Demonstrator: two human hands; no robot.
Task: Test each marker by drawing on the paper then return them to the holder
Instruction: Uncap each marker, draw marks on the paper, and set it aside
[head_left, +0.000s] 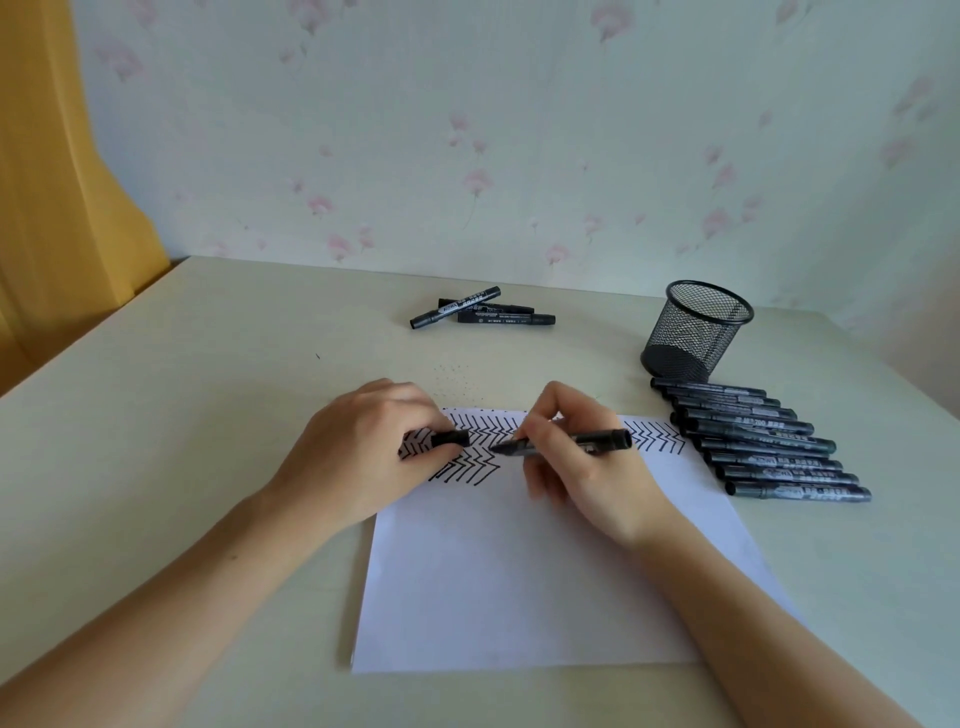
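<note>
A white sheet of paper (519, 571) lies on the table, its top strip filled with black zigzag lines. My right hand (582, 467) grips a black marker (597, 440) lying almost flat, its bare tip pointing left just above the paper near the zigzags. My left hand (358, 457) rests on the paper's top left corner and pinches the marker's black cap (451, 439). A black mesh holder (693, 332) stands at the right rear; it looks empty. A row of several black markers (763, 441) lies right of the paper.
Three more black markers (485, 310) lie in a loose pile near the back wall. Small ink dots speckle the cream table (208, 389) beyond the paper. A yellow curtain (62, 182) hangs at the left.
</note>
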